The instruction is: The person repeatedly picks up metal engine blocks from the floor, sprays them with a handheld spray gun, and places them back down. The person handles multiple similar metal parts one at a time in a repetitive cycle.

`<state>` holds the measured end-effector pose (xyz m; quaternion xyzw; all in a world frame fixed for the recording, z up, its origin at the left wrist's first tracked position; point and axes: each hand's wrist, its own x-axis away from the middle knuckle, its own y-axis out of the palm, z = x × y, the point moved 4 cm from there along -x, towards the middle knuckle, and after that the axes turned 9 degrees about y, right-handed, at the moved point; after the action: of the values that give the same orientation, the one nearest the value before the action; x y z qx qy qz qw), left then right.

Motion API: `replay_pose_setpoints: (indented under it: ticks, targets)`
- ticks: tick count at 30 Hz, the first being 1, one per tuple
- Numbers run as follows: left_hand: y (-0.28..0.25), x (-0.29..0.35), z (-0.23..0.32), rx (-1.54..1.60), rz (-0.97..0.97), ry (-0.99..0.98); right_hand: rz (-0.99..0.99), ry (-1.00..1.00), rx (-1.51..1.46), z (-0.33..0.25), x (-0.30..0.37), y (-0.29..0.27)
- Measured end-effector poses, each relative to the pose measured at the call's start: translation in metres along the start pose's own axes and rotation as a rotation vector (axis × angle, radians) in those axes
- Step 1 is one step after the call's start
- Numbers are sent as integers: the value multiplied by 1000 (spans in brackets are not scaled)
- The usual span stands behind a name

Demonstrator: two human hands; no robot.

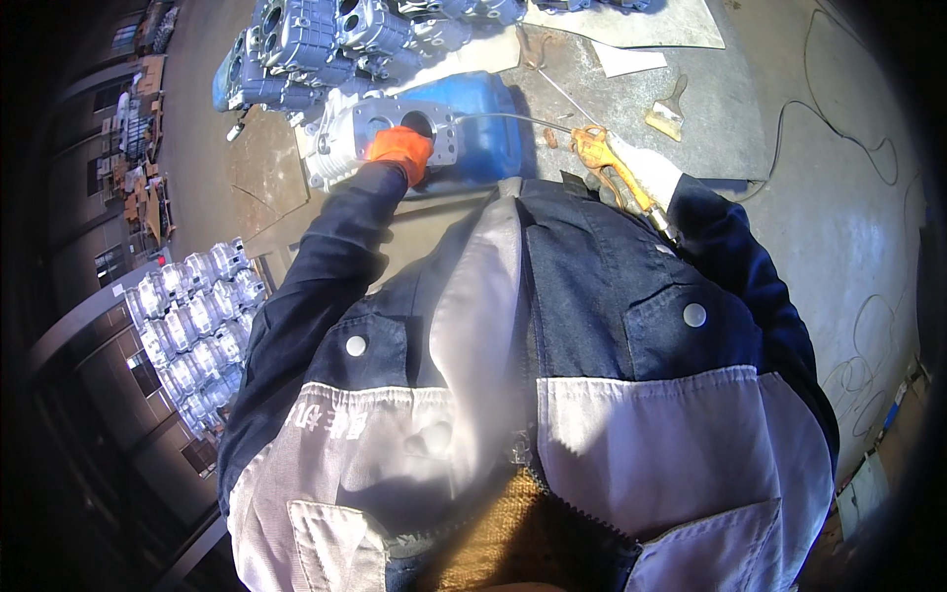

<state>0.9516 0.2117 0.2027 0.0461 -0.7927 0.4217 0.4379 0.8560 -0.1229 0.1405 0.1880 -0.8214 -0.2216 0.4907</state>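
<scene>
A grey cast-metal housing (pixel 446 138) with round bores lies at the near edge of the bench, partly over a blue plastic container (pixel 493 104). My left hand (pixel 402 150), in an orange glove, grips the housing's near side beside a dark bore; its fingertips are partly hidden. My right hand (pixel 653 176), in a white glove, is closed around a yellow air blow gun (pixel 595 150). A long thin metal nozzle runs left from the gun, its tip close to the housing's right end. Whether the tip touches the metal I cannot tell.
Several similar housings (pixel 340 44) stand stacked at the back left. A paintbrush (pixel 667 111) and a white sheet (pixel 629 61) lie on the bench (pixel 710 123). Shiny castings (pixel 192 321) stand in rows at lower left. A hose (pixel 779 138) trails across the floor at right.
</scene>
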Motion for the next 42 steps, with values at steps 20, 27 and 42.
replay_pose_setpoints:
  ticks: [20,27,42]
  targets:
    - [9,-5,-6,23,59,-16,-99,-91,-57,-13,5,16]
    - [2,0,-6,37,4,-21,26,-132,-34,-3,-2,10]
    - [-3,2,-2,40,-9,-43,-108,-20,-111,7,-7,0]
